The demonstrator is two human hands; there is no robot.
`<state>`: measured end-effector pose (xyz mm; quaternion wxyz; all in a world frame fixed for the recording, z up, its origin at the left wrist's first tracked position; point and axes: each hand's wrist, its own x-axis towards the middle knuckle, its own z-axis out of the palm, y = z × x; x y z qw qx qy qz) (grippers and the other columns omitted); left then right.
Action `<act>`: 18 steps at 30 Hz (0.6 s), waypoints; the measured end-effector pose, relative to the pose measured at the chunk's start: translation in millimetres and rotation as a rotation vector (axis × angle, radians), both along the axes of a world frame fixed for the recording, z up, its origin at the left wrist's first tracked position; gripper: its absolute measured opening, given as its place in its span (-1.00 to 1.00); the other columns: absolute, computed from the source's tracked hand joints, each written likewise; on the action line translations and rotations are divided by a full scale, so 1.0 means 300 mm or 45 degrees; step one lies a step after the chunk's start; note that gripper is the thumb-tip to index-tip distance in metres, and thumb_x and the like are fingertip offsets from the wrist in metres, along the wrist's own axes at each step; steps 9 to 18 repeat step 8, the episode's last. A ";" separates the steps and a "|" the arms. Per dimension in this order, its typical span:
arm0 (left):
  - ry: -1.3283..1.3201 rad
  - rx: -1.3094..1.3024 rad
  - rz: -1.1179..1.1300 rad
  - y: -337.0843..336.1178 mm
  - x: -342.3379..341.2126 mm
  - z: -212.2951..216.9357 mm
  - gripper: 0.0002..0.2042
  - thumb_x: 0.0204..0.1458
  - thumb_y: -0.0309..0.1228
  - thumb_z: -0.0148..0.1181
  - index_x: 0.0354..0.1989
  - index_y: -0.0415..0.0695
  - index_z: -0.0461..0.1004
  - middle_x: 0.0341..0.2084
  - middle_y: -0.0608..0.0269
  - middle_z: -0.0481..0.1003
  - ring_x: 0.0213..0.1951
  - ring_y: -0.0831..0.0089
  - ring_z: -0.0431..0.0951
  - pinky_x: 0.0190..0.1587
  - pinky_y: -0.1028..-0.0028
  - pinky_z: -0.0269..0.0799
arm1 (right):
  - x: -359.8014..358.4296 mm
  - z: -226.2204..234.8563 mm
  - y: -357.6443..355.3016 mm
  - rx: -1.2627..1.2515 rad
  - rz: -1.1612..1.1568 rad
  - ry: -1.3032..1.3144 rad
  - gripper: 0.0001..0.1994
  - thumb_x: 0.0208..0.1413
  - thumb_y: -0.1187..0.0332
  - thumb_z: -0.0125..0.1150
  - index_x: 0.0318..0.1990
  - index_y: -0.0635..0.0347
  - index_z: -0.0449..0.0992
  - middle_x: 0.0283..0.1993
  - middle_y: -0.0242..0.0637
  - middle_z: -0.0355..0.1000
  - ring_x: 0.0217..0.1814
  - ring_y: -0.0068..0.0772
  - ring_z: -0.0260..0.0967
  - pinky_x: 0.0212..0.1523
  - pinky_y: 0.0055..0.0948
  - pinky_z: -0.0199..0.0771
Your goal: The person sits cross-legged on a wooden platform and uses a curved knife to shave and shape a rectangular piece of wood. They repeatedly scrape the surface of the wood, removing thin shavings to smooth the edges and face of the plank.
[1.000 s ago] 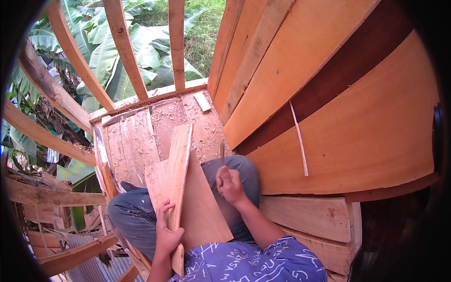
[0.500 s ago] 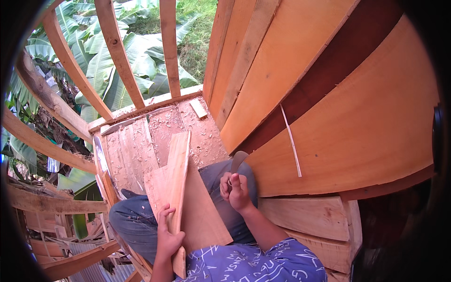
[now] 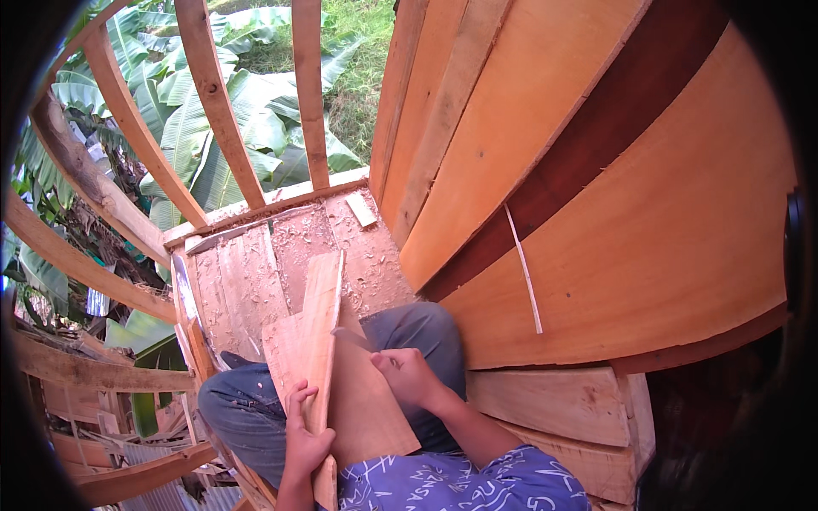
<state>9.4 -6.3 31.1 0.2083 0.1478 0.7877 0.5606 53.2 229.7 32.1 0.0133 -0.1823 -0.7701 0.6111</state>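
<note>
A narrow wooden strip stands on edge over a wider flat board that rests across my lap. Wrapped round the strip's lower part is my left hand, its thumb on the right side. My right hand is closed round the handle of a knife, most of the handle hidden in the fist. The blade points left, its tip at or very near the strip's right edge; I cannot tell whether it cuts in.
Wood shavings and a small offcut lie on the plank floor. Wooden slats stand at the left, with large leaves beyond. Tall boards lean at the right, a thin splinter against them. Thick planks sit beside my right arm.
My right hand has swung left and slightly down, bringing the knife from above my right knee to the strip. The left hand keeps its grip; strip and board have barely shifted.
</note>
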 end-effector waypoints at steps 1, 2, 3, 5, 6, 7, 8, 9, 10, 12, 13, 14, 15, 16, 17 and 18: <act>-0.006 0.001 -0.003 -0.001 0.003 0.001 -0.37 -0.47 -0.64 0.04 0.01 -0.15 0.33 0.20 -0.03 0.20 0.30 0.04 0.15 0.34 0.27 0.01 | 0.005 0.007 -0.009 0.116 0.019 -0.085 -0.40 0.23 -0.14 0.02 -0.52 0.32 0.44 -0.71 -0.30 0.28 -0.67 -0.49 0.21 -0.59 -0.32 0.19; -0.039 0.012 0.011 -0.002 0.007 0.000 -0.35 -0.48 -0.63 0.02 0.01 -0.15 0.33 0.21 -0.01 0.20 0.32 0.06 0.13 0.35 0.27 -0.02 | 0.007 0.015 -0.019 0.141 0.025 -0.121 -0.45 0.23 -0.08 0.05 -0.50 0.32 0.46 -0.70 -0.22 0.28 -0.67 -0.44 0.22 -0.57 -0.31 0.21; -0.072 0.024 0.025 -0.003 0.011 -0.002 -0.34 -0.49 -0.63 0.00 0.02 -0.15 0.33 0.22 0.00 0.19 0.34 0.07 0.10 0.35 0.28 -0.05 | 0.008 0.023 -0.032 0.166 0.030 -0.158 -0.50 0.23 -0.01 0.09 -0.48 0.33 0.48 -0.69 -0.15 0.27 -0.67 -0.38 0.23 -0.56 -0.29 0.22; -0.096 0.033 0.024 0.006 0.011 0.000 -0.33 -0.50 -0.63 -0.02 0.03 -0.14 0.33 0.23 0.02 0.18 0.36 0.09 0.07 0.36 0.28 -0.07 | 0.011 0.029 -0.036 0.218 0.052 -0.205 -0.55 0.22 0.04 0.12 -0.46 0.33 0.50 -0.68 -0.06 0.30 -0.67 -0.28 0.24 -0.55 -0.26 0.24; -0.087 0.022 0.021 0.006 0.009 0.006 -0.33 -0.50 -0.63 -0.02 0.03 -0.13 0.33 0.24 0.02 0.18 0.36 0.09 0.07 0.36 0.28 -0.07 | 0.012 0.025 -0.036 0.236 0.079 -0.218 -0.55 0.22 0.04 0.12 -0.46 0.32 0.51 -0.67 -0.05 0.32 -0.67 -0.23 0.25 -0.55 -0.25 0.24; -0.081 0.014 0.019 0.007 0.010 0.009 -0.33 -0.50 -0.63 -0.02 0.03 -0.13 0.33 0.24 0.02 0.18 0.36 0.09 0.07 0.36 0.29 -0.07 | 0.013 0.020 -0.034 0.257 0.108 -0.232 -0.55 0.22 0.03 0.12 -0.46 0.31 0.52 -0.66 -0.03 0.35 -0.68 -0.18 0.25 -0.55 -0.24 0.24; -0.060 0.030 0.018 0.005 0.010 0.007 -0.37 -0.45 -0.64 0.03 0.02 -0.14 0.33 0.22 -0.01 0.17 0.32 0.05 0.13 0.35 0.26 -0.02 | 0.011 0.005 -0.025 0.267 0.155 -0.289 -0.56 0.20 0.01 0.14 -0.35 0.30 0.57 -0.64 -0.03 0.36 -0.65 -0.24 0.31 -0.52 -0.25 0.30; -0.060 0.030 0.018 0.005 0.010 0.007 -0.37 -0.45 -0.64 0.03 0.02 -0.14 0.33 0.22 -0.01 0.17 0.32 0.05 0.13 0.35 0.26 -0.02 | 0.011 0.005 -0.025 0.267 0.155 -0.289 -0.56 0.20 0.01 0.14 -0.35 0.30 0.57 -0.64 -0.03 0.36 -0.65 -0.24 0.31 -0.52 -0.25 0.30; -0.060 0.030 0.018 0.005 0.010 0.007 -0.37 -0.45 -0.64 0.03 0.02 -0.14 0.33 0.22 -0.01 0.17 0.32 0.05 0.13 0.35 0.26 -0.02 | 0.011 0.005 -0.025 0.267 0.155 -0.289 -0.56 0.20 0.01 0.14 -0.35 0.30 0.57 -0.64 -0.03 0.36 -0.65 -0.24 0.31 -0.52 -0.25 0.30; -0.060 0.030 0.018 0.005 0.010 0.007 -0.37 -0.45 -0.64 0.03 0.02 -0.14 0.33 0.22 -0.01 0.17 0.32 0.05 0.13 0.35 0.26 -0.02 | 0.011 0.005 -0.025 0.267 0.155 -0.289 -0.56 0.20 0.01 0.14 -0.35 0.30 0.57 -0.64 -0.03 0.36 -0.65 -0.24 0.31 -0.52 -0.25 0.30; -0.060 0.030 0.018 0.005 0.010 0.007 -0.37 -0.45 -0.64 0.03 0.02 -0.14 0.33 0.22 -0.01 0.17 0.32 0.05 0.13 0.35 0.26 -0.02 | 0.011 0.005 -0.025 0.267 0.155 -0.289 -0.56 0.20 0.01 0.14 -0.35 0.30 0.57 -0.64 -0.03 0.36 -0.65 -0.24 0.31 -0.52 -0.25 0.30; -0.060 0.030 0.018 0.005 0.010 0.007 -0.37 -0.45 -0.64 0.03 0.02 -0.14 0.33 0.22 -0.01 0.17 0.32 0.05 0.13 0.35 0.26 -0.02 | 0.011 0.005 -0.025 0.267 0.155 -0.289 -0.56 0.20 0.01 0.14 -0.35 0.30 0.57 -0.64 -0.03 0.36 -0.65 -0.24 0.31 -0.52 -0.25 0.30; -0.060 0.030 0.018 0.005 0.010 0.007 -0.37 -0.45 -0.64 0.03 0.02 -0.14 0.33 0.22 -0.01 0.17 0.32 0.05 0.13 0.35 0.26 -0.02 | 0.011 0.005 -0.025 0.267 0.155 -0.289 -0.56 0.20 0.01 0.14 -0.35 0.30 0.57 -0.64 -0.03 0.36 -0.65 -0.24 0.31 -0.52 -0.25 0.30; -0.060 0.030 0.018 0.005 0.010 0.007 -0.37 -0.45 -0.64 0.03 0.02 -0.14 0.33 0.22 -0.01 0.17 0.32 0.05 0.13 0.35 0.26 -0.02 | 0.011 0.005 -0.025 0.267 0.155 -0.289 -0.56 0.20 0.01 0.14 -0.35 0.30 0.57 -0.64 -0.03 0.36 -0.65 -0.24 0.31 -0.52 -0.25 0.30; -0.060 0.030 0.018 0.005 0.010 0.007 -0.37 -0.45 -0.64 0.03 0.02 -0.14 0.33 0.22 -0.01 0.17 0.32 0.05 0.13 0.35 0.26 -0.02 | 0.011 0.005 -0.025 0.267 0.155 -0.289 -0.56 0.20 0.01 0.14 -0.35 0.30 0.57 -0.64 -0.03 0.36 -0.65 -0.24 0.31 -0.52 -0.25 0.30; -0.060 0.030 0.018 0.005 0.010 0.007 -0.37 -0.45 -0.64 0.03 0.02 -0.14 0.33 0.22 -0.01 0.17 0.32 0.05 0.13 0.35 0.26 -0.02 | 0.011 0.005 -0.025 0.267 0.155 -0.289 -0.56 0.20 0.01 0.14 -0.35 0.30 0.57 -0.64 -0.03 0.36 -0.65 -0.24 0.31 -0.52 -0.25 0.30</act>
